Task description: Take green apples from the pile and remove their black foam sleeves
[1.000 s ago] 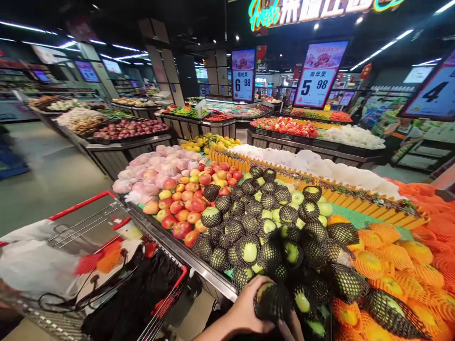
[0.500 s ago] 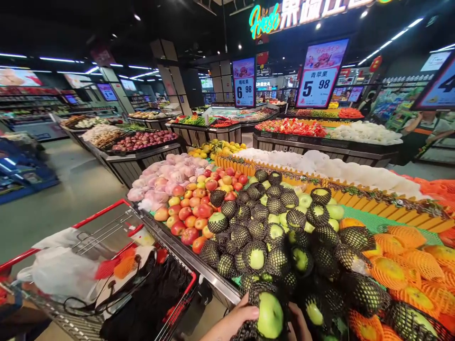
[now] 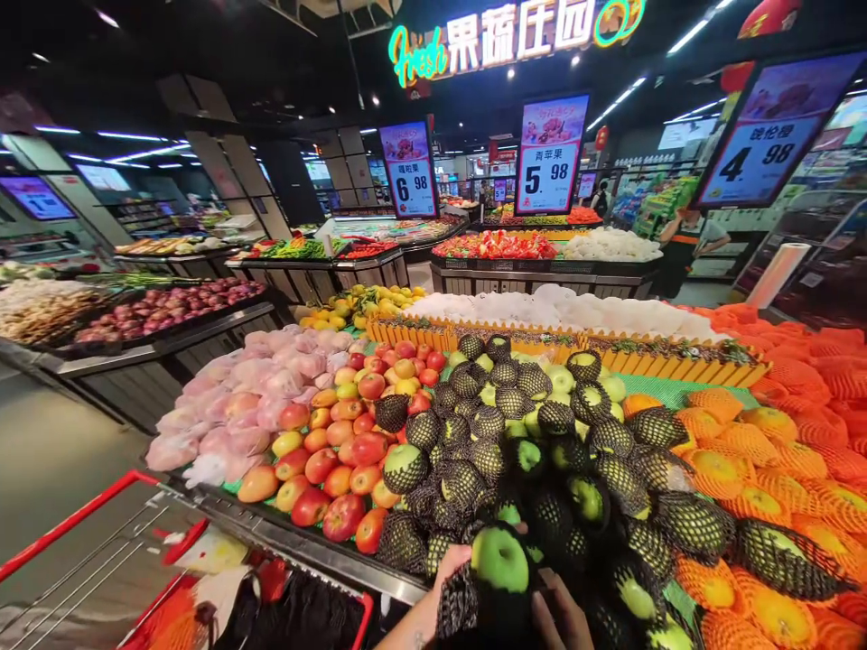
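Green apple [image 3: 499,560] in black net [image 3: 459,603], gripped between left hand [image 3: 443,587] and right hand [image 3: 564,621].

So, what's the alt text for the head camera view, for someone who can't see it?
A left hand and right hand hold a round green apple in a black foam net sleeve over a supermarket display of netted green apples, red apples and orange-netted oranges; a red-rimmed wire trolley stands lower left.

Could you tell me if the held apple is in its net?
Partly out: the green apple is bare on top, black net bunched below.
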Available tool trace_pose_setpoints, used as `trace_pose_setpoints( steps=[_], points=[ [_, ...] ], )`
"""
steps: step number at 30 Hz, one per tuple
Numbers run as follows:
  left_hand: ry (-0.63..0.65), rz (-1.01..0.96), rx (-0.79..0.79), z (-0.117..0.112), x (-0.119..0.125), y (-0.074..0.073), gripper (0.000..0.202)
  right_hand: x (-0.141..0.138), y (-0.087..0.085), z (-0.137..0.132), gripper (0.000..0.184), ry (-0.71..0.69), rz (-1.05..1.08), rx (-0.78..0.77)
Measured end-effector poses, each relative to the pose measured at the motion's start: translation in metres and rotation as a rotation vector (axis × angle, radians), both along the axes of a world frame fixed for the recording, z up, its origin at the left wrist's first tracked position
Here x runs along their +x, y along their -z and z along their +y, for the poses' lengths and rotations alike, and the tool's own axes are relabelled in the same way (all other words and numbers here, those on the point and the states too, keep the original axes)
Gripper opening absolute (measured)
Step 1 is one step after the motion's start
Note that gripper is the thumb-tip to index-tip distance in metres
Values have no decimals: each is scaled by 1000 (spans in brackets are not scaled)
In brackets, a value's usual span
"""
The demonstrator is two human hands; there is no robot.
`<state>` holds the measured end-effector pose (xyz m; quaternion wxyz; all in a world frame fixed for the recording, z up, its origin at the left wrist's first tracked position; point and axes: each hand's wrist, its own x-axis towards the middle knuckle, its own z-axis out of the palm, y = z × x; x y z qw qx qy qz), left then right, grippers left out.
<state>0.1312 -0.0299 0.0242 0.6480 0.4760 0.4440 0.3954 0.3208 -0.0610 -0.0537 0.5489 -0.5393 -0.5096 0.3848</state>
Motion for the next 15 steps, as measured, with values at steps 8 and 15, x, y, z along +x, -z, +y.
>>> trace_pose_setpoints(
  steps=[8,15],
  points=[
    [-233,324,151,76,-78,-30,69,-44,-45,8,31,-129,105,-23],
    [-351,789,327,221,-124,-71,69,-57,-40,10,38,163,141,19]
  ],
)
